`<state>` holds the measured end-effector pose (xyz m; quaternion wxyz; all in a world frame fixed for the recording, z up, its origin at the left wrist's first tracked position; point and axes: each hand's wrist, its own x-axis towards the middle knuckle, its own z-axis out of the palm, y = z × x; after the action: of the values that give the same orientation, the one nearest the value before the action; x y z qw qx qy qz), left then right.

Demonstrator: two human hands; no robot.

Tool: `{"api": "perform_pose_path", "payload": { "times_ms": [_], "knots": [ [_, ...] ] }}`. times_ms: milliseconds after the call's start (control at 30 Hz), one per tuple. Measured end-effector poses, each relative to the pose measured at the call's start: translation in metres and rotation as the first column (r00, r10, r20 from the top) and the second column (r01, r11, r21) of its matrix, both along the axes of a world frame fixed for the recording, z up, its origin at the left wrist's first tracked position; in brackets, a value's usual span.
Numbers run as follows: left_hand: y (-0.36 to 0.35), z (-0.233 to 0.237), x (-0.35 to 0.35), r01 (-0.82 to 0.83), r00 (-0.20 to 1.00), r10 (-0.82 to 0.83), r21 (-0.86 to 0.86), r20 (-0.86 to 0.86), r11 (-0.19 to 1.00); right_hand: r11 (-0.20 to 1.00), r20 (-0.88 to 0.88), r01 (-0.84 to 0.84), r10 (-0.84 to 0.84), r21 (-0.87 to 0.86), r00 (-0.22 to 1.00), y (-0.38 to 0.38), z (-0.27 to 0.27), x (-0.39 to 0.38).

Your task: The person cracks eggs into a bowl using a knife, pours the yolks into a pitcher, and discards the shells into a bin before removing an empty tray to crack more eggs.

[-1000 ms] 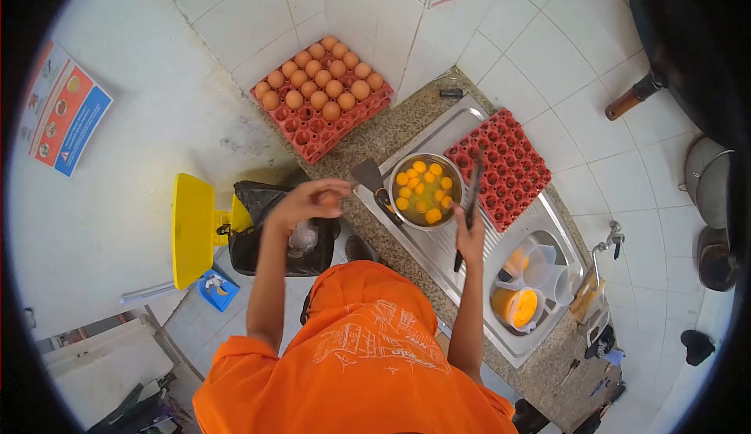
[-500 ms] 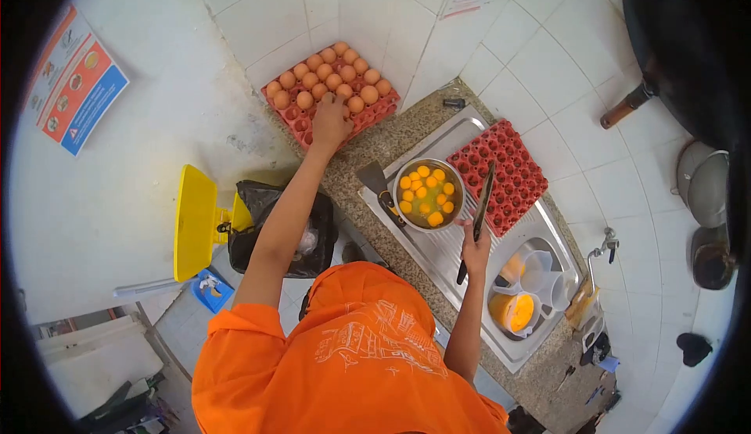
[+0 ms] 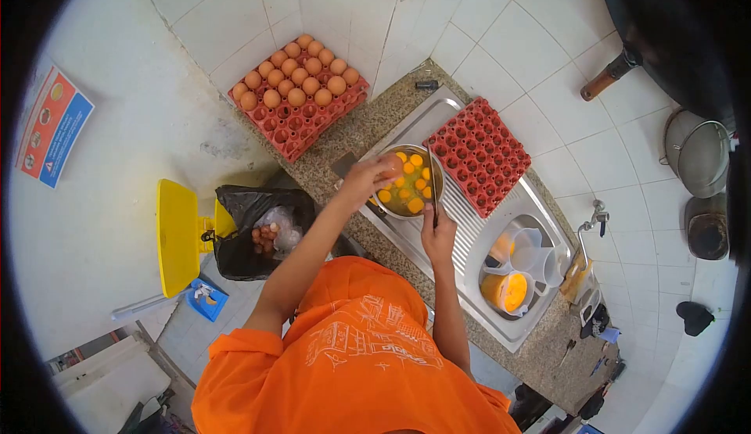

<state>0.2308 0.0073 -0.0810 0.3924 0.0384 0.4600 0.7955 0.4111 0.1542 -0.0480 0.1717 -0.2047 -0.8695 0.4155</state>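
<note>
My left hand [image 3: 364, 184] is closed around a brown egg [image 3: 391, 166] at the left rim of a metal bowl [image 3: 405, 217]. Inside that bowl lie several raw egg yolks [image 3: 406, 194] in clear egg white. My right hand [image 3: 440, 237] grips a knife [image 3: 432, 188] by its handle; the blade points away from me over the bowl's right side. Stacked red egg trays [image 3: 294, 143] stand at the far left of the counter, with several brown eggs [image 3: 299, 76] on top. Right of the bowl, a red egg tray [image 3: 479, 155] without eggs rests on the steel drainboard.
In the sink [image 3: 512, 331] sit clear plastic jugs, one holding orange-yellow liquid [image 3: 504, 292]. A tap [image 3: 598, 219] is on the right. Left of the counter, a bin with a black bag [image 3: 235, 258] and yellow lid [image 3: 178, 238] contains eggshells. A dark wok [image 3: 665, 51] hangs upper right.
My left hand has moved from the egg trays to the bowl, bringing an egg. My right hand has brought the knife left, over the bowl. The whole view has shifted slightly.
</note>
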Motion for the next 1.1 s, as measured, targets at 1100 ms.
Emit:
{"api": "perform_pose_path", "payload": {
  "times_ms": [1100],
  "knots": [
    [0.055,-0.036,0.008,-0.113,0.685,-0.239,-0.425,-0.688,0.898,0.995,-0.178,-0.028,0.045,0.096,0.983,0.042,-0.04,-0.067]
  ]
}}
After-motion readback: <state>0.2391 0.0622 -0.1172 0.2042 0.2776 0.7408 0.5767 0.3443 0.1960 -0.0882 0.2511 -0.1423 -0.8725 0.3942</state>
